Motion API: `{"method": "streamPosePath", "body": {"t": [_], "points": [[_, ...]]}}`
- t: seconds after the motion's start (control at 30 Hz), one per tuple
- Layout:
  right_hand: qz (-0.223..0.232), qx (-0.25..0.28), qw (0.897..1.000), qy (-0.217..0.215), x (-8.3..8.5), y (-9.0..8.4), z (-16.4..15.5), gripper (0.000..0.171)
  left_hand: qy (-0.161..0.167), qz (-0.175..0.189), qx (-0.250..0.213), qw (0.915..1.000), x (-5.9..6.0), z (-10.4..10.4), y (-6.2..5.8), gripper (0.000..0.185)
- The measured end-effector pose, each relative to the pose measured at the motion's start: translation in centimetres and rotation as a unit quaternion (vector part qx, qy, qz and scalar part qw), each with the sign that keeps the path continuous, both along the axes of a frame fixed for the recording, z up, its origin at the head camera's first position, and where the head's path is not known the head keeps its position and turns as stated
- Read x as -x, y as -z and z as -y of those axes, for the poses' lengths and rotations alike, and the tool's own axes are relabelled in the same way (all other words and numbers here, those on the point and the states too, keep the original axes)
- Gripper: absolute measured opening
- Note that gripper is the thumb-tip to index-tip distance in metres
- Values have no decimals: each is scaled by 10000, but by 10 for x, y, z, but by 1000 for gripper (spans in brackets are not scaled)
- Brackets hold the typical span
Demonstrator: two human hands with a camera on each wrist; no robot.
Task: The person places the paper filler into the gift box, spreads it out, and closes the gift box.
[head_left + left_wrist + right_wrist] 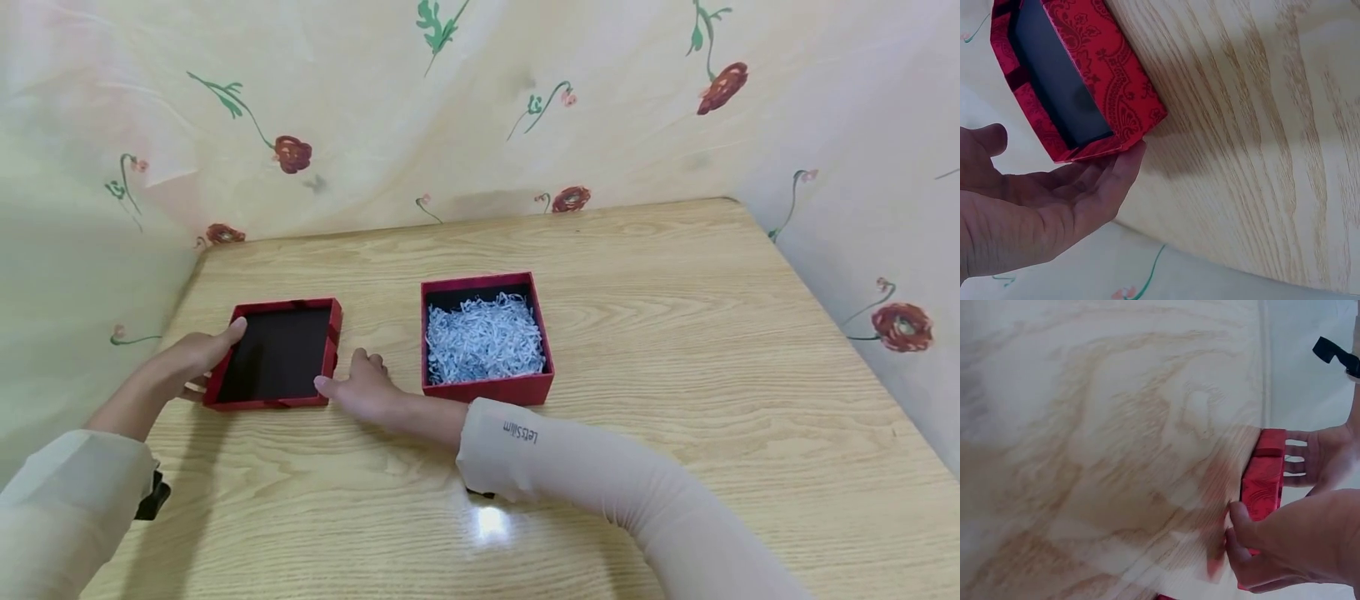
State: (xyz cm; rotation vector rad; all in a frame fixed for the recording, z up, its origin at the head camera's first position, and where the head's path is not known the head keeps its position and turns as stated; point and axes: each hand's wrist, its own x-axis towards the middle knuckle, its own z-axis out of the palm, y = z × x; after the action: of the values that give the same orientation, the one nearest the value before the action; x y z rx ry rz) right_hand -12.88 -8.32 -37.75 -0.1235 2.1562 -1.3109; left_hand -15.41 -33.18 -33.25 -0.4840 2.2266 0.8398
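Note:
A shallow red patterned box lid [281, 354] with a dark inside lies open side up at the left of the table. At its left wall is my left hand [191, 358], thumb over the rim in the head view. In the left wrist view the extended fingers [1100, 187] touch the lid's end, with the thumb apart from it. My right hand [367, 392] is by the near right corner, its thumb at the rim and its other fingers off to the right. The right wrist view shows that hand [1291, 540] overlapping the lid's red wall [1263, 481].
A deeper red box [487, 390] filled with pale shredded paper [483, 337] stands right of the lid, just beyond my right forearm. The wooden table [675, 333] meets flower-printed cloth [480, 108] at its back and sides.

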Motion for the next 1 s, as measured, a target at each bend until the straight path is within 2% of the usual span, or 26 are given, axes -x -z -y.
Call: {"method": "streamPosePath", "body": {"t": [0.27, 0.43, 0.6, 0.67, 0.87, 1.0], "points": [[376, 463, 9980, -216, 1, 5, 0, 78, 67, -10, -47, 10000, 1, 1, 3, 107], [639, 962, 9933, -82, 1, 5, 1, 79, 57, 0, -48, 10000, 2, 0, 3, 106], [795, 1848, 9795, -66, 4, 7, 4, 59, 43, -45, -29, 10000, 4, -1, 3, 106], [842, 2031, 9755, -102, 4, 8, 5, 55, 33, -44, -46, 10000, 4, -2, 3, 106], [960, 1943, 9762, -68, 4, 8, 5, 69, 29, -33, -83, 10000, 3, -2, 2, 105], [966, 1993, 9751, -95, 4, 8, 5, 67, 63, -42, -86, 9999, 2, -3, 2, 103]]}}
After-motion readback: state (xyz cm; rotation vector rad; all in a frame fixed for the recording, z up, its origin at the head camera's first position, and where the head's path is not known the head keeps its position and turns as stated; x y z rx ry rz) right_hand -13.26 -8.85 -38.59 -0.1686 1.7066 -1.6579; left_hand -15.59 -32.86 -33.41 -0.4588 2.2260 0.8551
